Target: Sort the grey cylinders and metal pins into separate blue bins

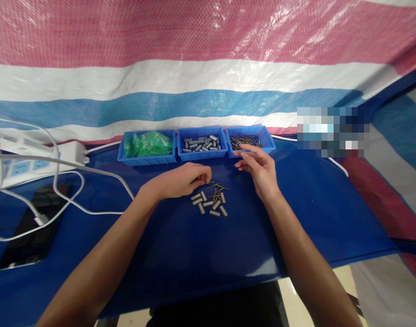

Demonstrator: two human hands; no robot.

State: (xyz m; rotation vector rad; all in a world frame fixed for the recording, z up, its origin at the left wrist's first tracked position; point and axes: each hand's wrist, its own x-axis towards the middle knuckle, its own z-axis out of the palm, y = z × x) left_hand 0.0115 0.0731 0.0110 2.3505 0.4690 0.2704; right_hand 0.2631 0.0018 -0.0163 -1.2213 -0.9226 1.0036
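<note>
My left hand (183, 179) rests on the blue table cover with its fingers curled and pinched just left of a small heap of grey cylinders (209, 204) and thin gold pins (217, 188); what it pinches is too small to make out. My right hand (257, 170) hovers to the right of the heap, fingers loosely spread and holding nothing, close to the blue bin of pins (266, 136). Behind the heap stand a blue bin of grey cylinders (201, 155) and a blue bin of green plastic bags (148, 159).
A white power strip (23, 163) with white cables (102, 175) lies at the left, beside a black phone (30, 227) on a charging lead. A striped tarpaulin (194, 54) hangs behind the bins. The table's front edge (194, 299) runs below my forearms.
</note>
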